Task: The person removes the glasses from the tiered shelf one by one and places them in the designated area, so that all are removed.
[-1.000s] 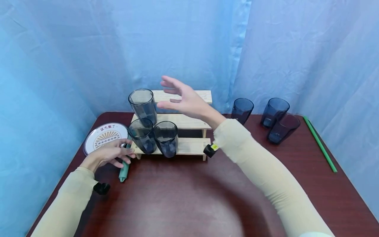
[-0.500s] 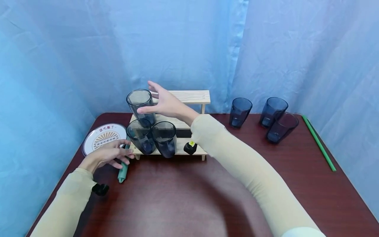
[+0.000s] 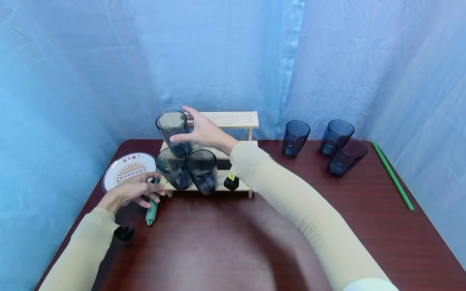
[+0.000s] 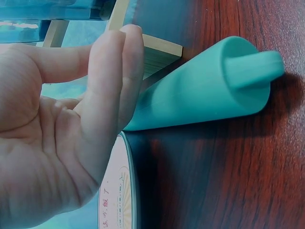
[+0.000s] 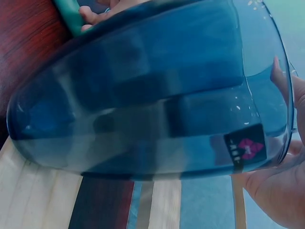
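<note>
My right hand (image 3: 207, 130) is at a smoky blue drinking glass (image 3: 170, 126) on the rack's middle tier, with its thumb across the front and its other fingers behind. Two more such glasses, a left one (image 3: 174, 171) and a right one (image 3: 204, 176), stand on the lowest tier. In the right wrist view a large tinted glass (image 5: 143, 105) fills most of the picture and partly covers the hand (image 5: 274, 191). My left hand (image 3: 135, 189) hovers with loosely bent fingers over a teal cylindrical handle (image 4: 200, 90), whose far end is hidden.
The three-tier wooden rack (image 3: 233, 119) stands near the blue curtain (image 3: 233, 52). A printed white plate (image 3: 114, 169) lies behind my left hand. Three more glasses, one of them (image 3: 295, 139) nearest the rack, and a green stick (image 3: 395, 178) are on the right.
My right hand has moved left and slightly down from above the rack to the middle-tier glass, bringing its thumb across it. The left hand has stayed in place.
</note>
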